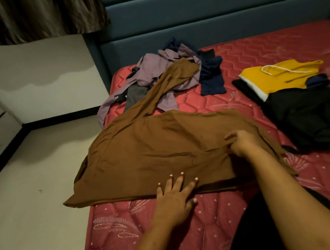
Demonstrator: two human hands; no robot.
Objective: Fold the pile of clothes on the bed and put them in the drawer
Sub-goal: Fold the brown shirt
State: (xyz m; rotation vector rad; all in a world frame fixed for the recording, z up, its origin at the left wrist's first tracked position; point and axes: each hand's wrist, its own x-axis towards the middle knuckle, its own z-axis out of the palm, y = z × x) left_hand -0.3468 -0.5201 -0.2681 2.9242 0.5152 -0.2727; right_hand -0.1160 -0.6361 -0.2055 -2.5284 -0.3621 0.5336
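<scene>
- Fabric of the brown garment [152, 147]: how will it handle?
- It looks thin, soft and light, with no stiffness. It hangs over the edge of the bed [276, 51] to the left of the left hand, and it wrinkles easily. I think it can slide a little on the quilted red surface.
- Where is it, and what do the hands do?
- It lies spread flat under both hands. The left hand [174, 199] has straight, spread fingers and presses the near hem. The right hand [244, 141] has curled fingers and pinches a small ridge of the cloth.
- Where to take hold?
- At the hem or the corners, with both hands, I think; one pinch only bunches it. Its long sleeve [171, 82] stretches away beyond the hands, onto the unfolded pile [153, 72] of mauve and navy clothes.
</scene>
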